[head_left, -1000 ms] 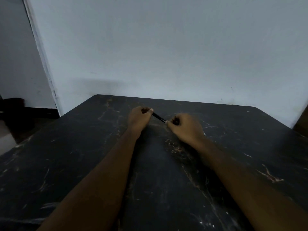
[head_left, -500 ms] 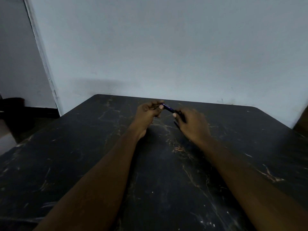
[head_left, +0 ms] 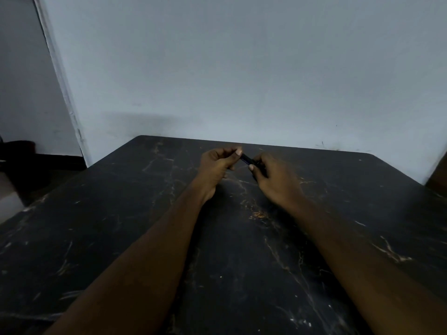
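Pale wall [head_left: 242, 68] backs the black marble table [head_left: 121, 238]; near its far edge the left hand [head_left: 217, 165] and right hand [head_left: 275, 180] pinch a slim dark pen [head_left: 247, 160] by its ends. Both have risen and drawn closer since a second ago, likely pushing its parts together.

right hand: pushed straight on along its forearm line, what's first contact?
Most likely the left hand: the right hand points forward and left, and the short dark stick that both hands pinch bridges the small gap between them. Depth is unclear, so it might pass beyond it toward the wall.
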